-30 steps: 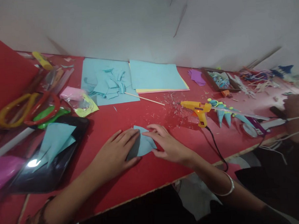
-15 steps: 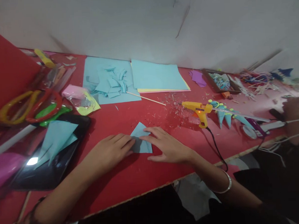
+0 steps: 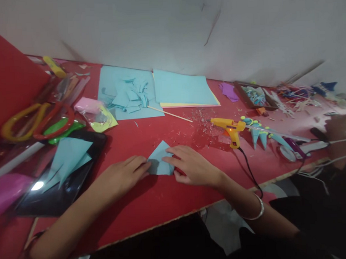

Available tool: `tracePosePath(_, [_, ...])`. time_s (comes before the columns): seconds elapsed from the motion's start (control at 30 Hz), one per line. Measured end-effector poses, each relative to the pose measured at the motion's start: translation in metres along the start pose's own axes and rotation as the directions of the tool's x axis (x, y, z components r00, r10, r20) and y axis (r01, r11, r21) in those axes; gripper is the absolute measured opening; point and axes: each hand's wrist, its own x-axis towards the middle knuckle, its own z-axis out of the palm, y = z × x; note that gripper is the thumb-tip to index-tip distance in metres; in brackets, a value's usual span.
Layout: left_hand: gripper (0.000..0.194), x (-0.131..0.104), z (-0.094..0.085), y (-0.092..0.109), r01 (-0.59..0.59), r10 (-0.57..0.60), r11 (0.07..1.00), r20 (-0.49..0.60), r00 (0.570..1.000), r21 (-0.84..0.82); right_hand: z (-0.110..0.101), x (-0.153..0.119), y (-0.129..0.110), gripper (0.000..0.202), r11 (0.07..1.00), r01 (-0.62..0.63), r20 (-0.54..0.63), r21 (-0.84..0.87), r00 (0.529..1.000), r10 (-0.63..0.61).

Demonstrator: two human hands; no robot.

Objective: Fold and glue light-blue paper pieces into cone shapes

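Observation:
A small folded piece of light blue paper (image 3: 161,166), pointed at the top, lies on the red table between my hands. My left hand (image 3: 127,171) is at its left corner, fingers bent together with their tips on the edge; the thumb is mostly hidden. From the right, my right hand (image 3: 193,166) grips the paper, with fingers over its face and the thumb by the lower right edge. Behind them, a yellow glue gun (image 3: 228,128) with a lit orange light stands beside scattered shavings.
Blue sheets (image 3: 182,87) and cut blue pieces (image 3: 128,95) lie near the wall. At left, folded blue papers (image 3: 71,157) rest on a black glossy item (image 3: 50,201), near tape rings (image 3: 58,123). Blue cones (image 3: 257,135) and another person's hand (image 3: 339,133) are at right.
My left hand has slid slightly left, uncovering more of the paper's left side. My right thumb has moved in against the paper's lower right edge, and that corner looks lifted or bent.

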Motion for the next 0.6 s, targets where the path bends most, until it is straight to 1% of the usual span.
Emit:
tracePosePath(0.1, [0.034, 0.001, -0.005, 0.002, -0.022, 0.021, 0.999, 0.012, 1.0, 0.027, 0.001, 0.0, 0.001, 0.042, 1.0, 0.023, -0.004, 0.0, 1.0, -0.023])
tracePosePath(0.2, [0.031, 0.001, -0.004, 0.002, -0.028, 0.029, 0.999, -0.019, 0.999, 0.046, 0.004, 0.001, 0.003, 0.035, 1.0, 0.021, -0.037, -0.005, 0.999, -0.022])
tracePosePath(0.3, [0.035, 0.003, -0.002, 0.004, 0.017, -0.014, 0.999, -0.068, 0.998, 0.036, 0.007, 0.003, 0.005, 0.03, 0.999, 0.034, -0.072, -0.026, 0.997, -0.036])
tracePosePath(0.4, [0.033, 0.006, -0.004, 0.008, 0.076, -0.074, 0.996, -0.052, 0.996, 0.038, 0.01, 0.005, 0.006, 0.027, 0.999, 0.036, -0.119, -0.027, 0.992, -0.039])
tracePosePath(0.5, [0.034, 0.007, -0.003, 0.009, 0.083, -0.083, 0.997, -0.091, 0.992, 0.002, 0.013, 0.008, 0.008, 0.018, 0.999, 0.024, -0.157, 0.048, 0.987, -0.016])
tracePosePath(0.57, [0.037, 0.007, -0.002, 0.009, 0.082, -0.084, 0.996, -0.129, 0.988, -0.025, 0.014, 0.011, 0.01, 0.016, 0.989, 0.002, -0.172, 0.145, 0.985, 0.023])
tracePosePath(0.6, [0.038, 0.007, -0.001, 0.009, 0.088, -0.092, 0.996, -0.131, 0.987, -0.031, 0.014, 0.013, 0.012, 0.016, 0.981, -0.014, -0.176, 0.193, 0.983, 0.048])
